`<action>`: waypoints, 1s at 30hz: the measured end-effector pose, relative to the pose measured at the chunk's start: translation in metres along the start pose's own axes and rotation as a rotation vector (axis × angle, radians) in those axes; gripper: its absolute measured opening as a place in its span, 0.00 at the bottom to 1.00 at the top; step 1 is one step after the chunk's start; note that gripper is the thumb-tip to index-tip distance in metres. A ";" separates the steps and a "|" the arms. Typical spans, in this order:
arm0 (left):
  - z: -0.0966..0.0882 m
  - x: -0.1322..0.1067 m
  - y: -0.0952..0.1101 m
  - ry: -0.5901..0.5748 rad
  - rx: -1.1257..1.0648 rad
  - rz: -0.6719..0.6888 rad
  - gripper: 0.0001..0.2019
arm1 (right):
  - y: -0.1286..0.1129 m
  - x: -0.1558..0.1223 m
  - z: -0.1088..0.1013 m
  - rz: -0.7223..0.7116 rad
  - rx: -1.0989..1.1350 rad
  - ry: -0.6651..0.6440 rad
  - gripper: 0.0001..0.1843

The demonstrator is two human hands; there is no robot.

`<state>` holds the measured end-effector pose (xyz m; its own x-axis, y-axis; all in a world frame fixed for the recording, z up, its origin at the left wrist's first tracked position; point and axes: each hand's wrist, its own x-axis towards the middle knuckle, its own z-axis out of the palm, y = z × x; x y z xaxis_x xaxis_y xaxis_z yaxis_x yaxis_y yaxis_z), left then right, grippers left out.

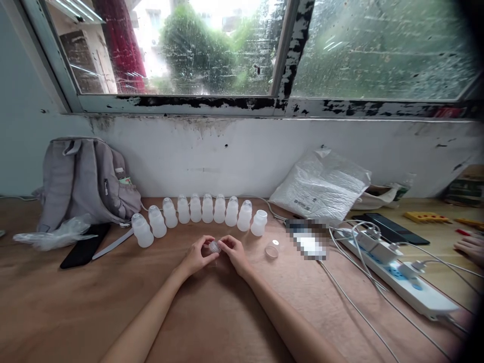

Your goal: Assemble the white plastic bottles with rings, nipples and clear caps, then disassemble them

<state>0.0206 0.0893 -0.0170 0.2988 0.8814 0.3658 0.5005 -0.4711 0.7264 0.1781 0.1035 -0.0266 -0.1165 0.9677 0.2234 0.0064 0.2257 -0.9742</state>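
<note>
Small clear piece between your fingertips, bottles in an arc beyond

Ten frosted white bottles [207,208] stand upright before you in a curved row, bowing toward the wall [204,169]. Most wear a clear domed top; the rightmost bottle [259,225] shows a bare, open-looking rim. Their walls are too cloudy for you to tell what they hold.

The small clear piece [215,246] is near the middle of the table [212,312], on the near side of the row. It looks round and see-through, its finer shape too small to read. Your left hand [199,256] and right hand [233,250] both have it, fingers drawn in narrow on either side.

To your right, a clear cap-like piece [271,251] lies on the wood, near the rightmost bottle. Past it sit a blurred-out device [308,241] and a white power strip [431,298], with loose cables trailing across the right side toward you. A silvery pouch [321,184] leans on the wall behind. At far left are a grey backpack [83,181], a crumpled plastic bag [56,236] and a flat black object [77,254]. Another person's hand [471,246] rests at the right edge.
</note>
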 end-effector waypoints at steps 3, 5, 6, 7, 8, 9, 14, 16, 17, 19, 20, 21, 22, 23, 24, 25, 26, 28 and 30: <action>-0.001 -0.002 0.003 -0.020 -0.094 0.006 0.16 | -0.004 -0.001 -0.001 0.076 0.093 -0.005 0.12; 0.000 -0.003 0.002 0.003 -0.096 -0.039 0.09 | -0.005 -0.001 -0.001 0.089 0.098 -0.009 0.13; 0.001 -0.003 0.001 0.022 -0.090 -0.059 0.07 | -0.006 -0.001 -0.001 0.090 0.098 -0.009 0.14; 0.001 -0.003 0.000 0.039 -0.083 -0.071 0.07 | -0.006 -0.001 -0.001 0.091 0.103 -0.008 0.14; 0.002 -0.003 -0.001 0.053 -0.076 -0.077 0.08 | -0.006 -0.002 0.000 0.090 0.108 -0.007 0.15; 0.002 -0.003 -0.002 0.066 -0.071 -0.082 0.08 | -0.007 -0.003 0.000 0.085 0.109 -0.011 0.16; 0.001 -0.002 0.000 0.102 -0.077 -0.081 0.10 | -0.007 -0.009 0.005 -0.009 -0.002 -0.098 0.15; 0.000 -0.002 0.002 0.092 -0.087 -0.074 0.11 | -0.006 -0.010 0.006 -0.048 -0.058 -0.092 0.13; 0.000 -0.002 0.002 0.085 -0.089 -0.072 0.11 | -0.005 -0.011 0.007 -0.063 -0.084 -0.084 0.13; -0.001 -0.003 0.002 0.073 -0.082 -0.070 0.11 | -0.002 -0.010 0.007 -0.089 -0.136 -0.074 0.13; -0.001 -0.003 0.002 0.070 -0.072 -0.069 0.11 | -0.001 -0.010 0.007 -0.101 -0.163 -0.074 0.13; -0.001 -0.003 0.001 0.069 -0.061 -0.067 0.11 | 0.000 -0.010 0.006 -0.111 -0.190 -0.080 0.13; -0.001 -0.002 0.000 0.068 -0.049 -0.064 0.11 | 0.001 -0.009 0.006 -0.120 -0.213 -0.084 0.13; -0.001 -0.002 -0.001 0.066 -0.036 -0.060 0.11 | 0.003 -0.009 0.006 -0.127 -0.231 -0.089 0.12; -0.001 -0.002 -0.001 0.066 -0.024 -0.056 0.10 | 0.004 -0.008 0.005 -0.131 -0.243 -0.093 0.12; 0.000 -0.002 -0.002 0.066 -0.012 -0.052 0.10 | 0.005 -0.008 0.005 -0.131 -0.248 -0.097 0.12; 0.000 -0.002 -0.003 0.067 0.001 -0.049 0.09 | 0.006 -0.008 0.005 -0.130 -0.249 -0.098 0.12; 0.001 -0.003 -0.004 0.070 0.031 -0.043 0.08 | 0.007 -0.007 0.005 -0.128 -0.260 -0.094 0.10; 0.002 -0.003 -0.005 0.071 0.064 -0.036 0.07 | 0.008 -0.007 0.006 -0.131 -0.291 -0.084 0.09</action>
<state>0.0192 0.0887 -0.0231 0.2225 0.8971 0.3817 0.5618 -0.4380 0.7018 0.1734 0.0977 -0.0358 -0.2162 0.9185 0.3311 0.2681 0.3820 -0.8844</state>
